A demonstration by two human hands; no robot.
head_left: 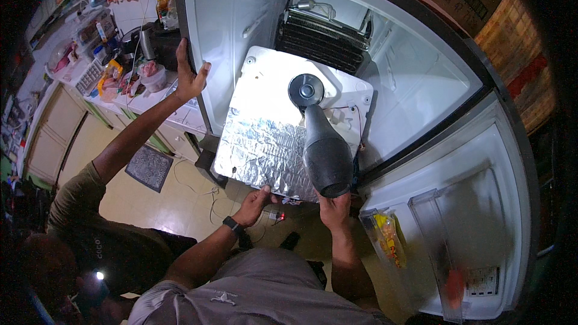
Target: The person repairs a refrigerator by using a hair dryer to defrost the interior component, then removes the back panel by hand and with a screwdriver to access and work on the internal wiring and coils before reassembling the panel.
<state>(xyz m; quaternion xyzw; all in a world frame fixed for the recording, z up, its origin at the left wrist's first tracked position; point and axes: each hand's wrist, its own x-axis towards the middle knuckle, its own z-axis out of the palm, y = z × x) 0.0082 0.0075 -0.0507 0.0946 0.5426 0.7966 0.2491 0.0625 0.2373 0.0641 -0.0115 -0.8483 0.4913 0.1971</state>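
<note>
A white panel [274,78], its lower part covered with crinkled silver foil, sits tilted inside the opened fridge compartment. My left hand [251,207], with a dark watch at the wrist, is closed on the panel's near edge, thumb uppermost. A dark grey hair dryer [325,150] lies over the panel's right side, its narrow end close to a round black fan [306,90]. My right hand [335,209] is closed at the dryer's wide end; its fingers and the handle are mostly hidden beneath the dryer. Behind the panel are dark finned evaporator coils [319,39].
On the left, a person's hand [191,81] rests on the fridge's side edge. A fridge door [481,216] with clear shelves swings out at right. The counter [174,108] at left holds tubs and bottles. Cables [215,201] trail over the floor, near a grey mat [149,168].
</note>
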